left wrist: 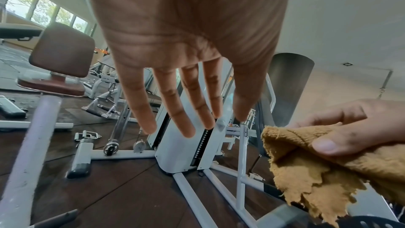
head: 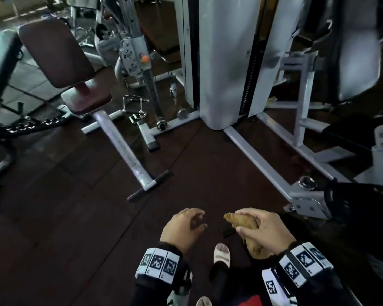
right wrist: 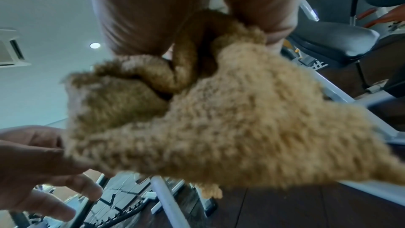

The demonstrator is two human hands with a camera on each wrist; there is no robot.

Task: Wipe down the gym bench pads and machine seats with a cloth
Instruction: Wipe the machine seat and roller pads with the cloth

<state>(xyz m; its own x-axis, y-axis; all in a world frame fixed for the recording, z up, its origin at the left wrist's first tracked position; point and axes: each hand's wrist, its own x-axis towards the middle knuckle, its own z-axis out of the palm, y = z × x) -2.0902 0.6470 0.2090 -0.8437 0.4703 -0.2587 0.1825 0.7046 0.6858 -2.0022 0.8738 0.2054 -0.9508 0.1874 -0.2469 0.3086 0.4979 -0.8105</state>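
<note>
Right hand fingers clamped on bunched tan cloth, held above dark floor; long axis runs forward-left, tip toward left hand. Left fingers apart, relaxed, empty. Brown seat pad well apart, forward-left.

No readable text, brand or number; only coded square markers on wristbands, undecipherable.
</note>
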